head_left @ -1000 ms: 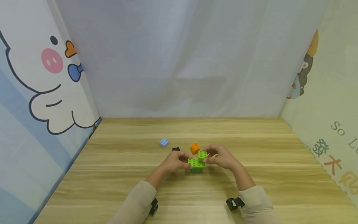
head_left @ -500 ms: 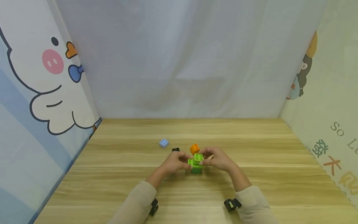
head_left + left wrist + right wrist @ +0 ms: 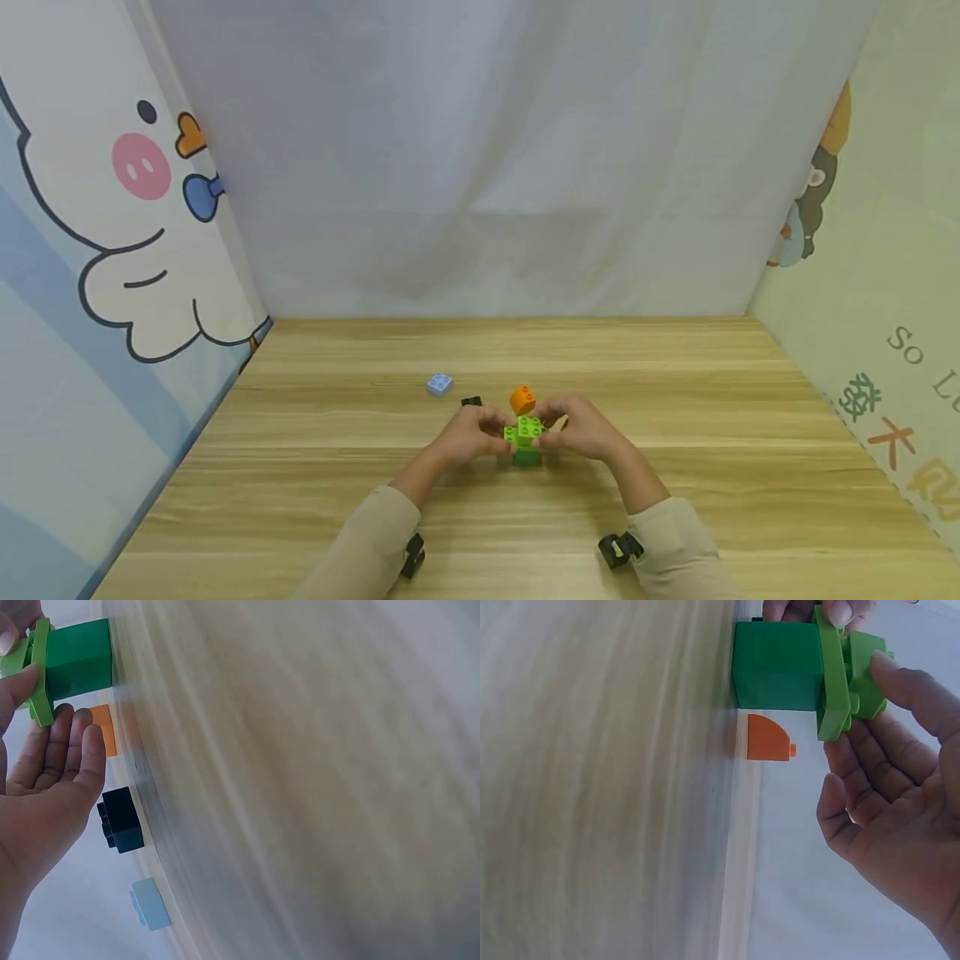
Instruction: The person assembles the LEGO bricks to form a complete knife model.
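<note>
In the middle of the table a dark green brick (image 3: 527,458) stands under a lime green plate (image 3: 510,437) with studs. My left hand (image 3: 467,437) pinches the plate's left end between thumb and fingers. From the other side my right hand (image 3: 588,429) holds a small lime green brick (image 3: 529,431) over the plate. The right wrist view shows this small brick (image 3: 868,673) slightly tilted, with the plate's studs visible beneath it. The dark green brick (image 3: 80,658) rests on the tabletop in the left wrist view.
Just behind the stack lies an orange curved brick (image 3: 522,400). A black brick (image 3: 471,401) sits beyond my left hand, partly hidden by it, and a light blue brick (image 3: 440,383) is farther back left. A pale curtain (image 3: 495,167) hangs behind the wooden table (image 3: 360,375).
My right hand has brought the small lime green brick left and down, from above the plate's right end to its middle. The left hand has stayed on the plate.
</note>
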`<state>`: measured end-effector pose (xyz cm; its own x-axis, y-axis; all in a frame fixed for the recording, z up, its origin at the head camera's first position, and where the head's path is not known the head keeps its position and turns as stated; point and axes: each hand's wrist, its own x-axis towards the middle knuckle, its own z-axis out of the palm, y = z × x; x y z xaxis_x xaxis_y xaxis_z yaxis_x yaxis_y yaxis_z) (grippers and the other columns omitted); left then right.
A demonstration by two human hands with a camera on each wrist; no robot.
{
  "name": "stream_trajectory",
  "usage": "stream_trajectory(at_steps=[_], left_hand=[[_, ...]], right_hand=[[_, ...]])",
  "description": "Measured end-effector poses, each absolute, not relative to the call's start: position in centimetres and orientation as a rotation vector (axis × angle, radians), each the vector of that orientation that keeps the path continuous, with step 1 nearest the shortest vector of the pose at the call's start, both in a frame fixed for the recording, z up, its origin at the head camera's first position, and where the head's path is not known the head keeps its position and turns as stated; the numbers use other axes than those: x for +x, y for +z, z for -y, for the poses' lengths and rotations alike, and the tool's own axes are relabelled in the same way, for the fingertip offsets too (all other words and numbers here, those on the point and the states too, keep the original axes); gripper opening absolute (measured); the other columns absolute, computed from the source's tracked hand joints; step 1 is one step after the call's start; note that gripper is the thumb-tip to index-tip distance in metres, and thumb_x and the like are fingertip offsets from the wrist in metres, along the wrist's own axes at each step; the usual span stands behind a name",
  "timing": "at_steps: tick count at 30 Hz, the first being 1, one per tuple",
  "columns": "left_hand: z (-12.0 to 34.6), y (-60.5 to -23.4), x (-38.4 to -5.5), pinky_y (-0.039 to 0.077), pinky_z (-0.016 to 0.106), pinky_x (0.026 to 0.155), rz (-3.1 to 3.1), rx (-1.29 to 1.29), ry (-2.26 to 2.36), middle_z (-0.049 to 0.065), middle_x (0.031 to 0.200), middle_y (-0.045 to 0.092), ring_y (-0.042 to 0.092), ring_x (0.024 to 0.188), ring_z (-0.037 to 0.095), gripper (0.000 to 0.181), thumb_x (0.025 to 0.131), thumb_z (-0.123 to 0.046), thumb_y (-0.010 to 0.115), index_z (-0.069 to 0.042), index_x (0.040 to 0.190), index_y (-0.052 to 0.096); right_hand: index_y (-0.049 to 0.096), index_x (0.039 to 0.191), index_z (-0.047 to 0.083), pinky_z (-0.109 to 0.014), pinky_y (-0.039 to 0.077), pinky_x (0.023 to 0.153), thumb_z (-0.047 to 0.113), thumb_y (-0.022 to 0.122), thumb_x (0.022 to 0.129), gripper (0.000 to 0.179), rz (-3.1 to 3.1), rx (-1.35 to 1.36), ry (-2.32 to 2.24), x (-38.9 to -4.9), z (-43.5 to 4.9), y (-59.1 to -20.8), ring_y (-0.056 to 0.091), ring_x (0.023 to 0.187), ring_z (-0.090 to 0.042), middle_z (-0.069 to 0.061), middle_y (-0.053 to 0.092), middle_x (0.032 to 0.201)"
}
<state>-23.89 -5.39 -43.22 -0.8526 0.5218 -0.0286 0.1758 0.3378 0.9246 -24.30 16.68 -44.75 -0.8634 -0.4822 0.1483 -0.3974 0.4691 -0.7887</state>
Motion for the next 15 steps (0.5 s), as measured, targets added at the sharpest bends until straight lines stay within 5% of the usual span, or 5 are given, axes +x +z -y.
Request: stream_trajectory(at_steps=[15], left_hand=[[5.3, -46.9, -26.3, 0.048, 0.029, 0.073, -2.295, 0.644, 1.506, 0.002, 0.089, 0.062, 0.057, 0.082, 0.017, 0.034, 0.075, -0.006, 0.077, -0.001, 0.106, 0.066]], right_hand=[[0.068, 0.099, 0.006, -0.044, 0.046, 0.075, 0.009, 0.075, 0.075, 0.025, -2.658, -0.855, -1.236, -24.5, -16.5, -44.5, 0.055, 0.083, -0.018, 0.004, 0.062, 0.087]])
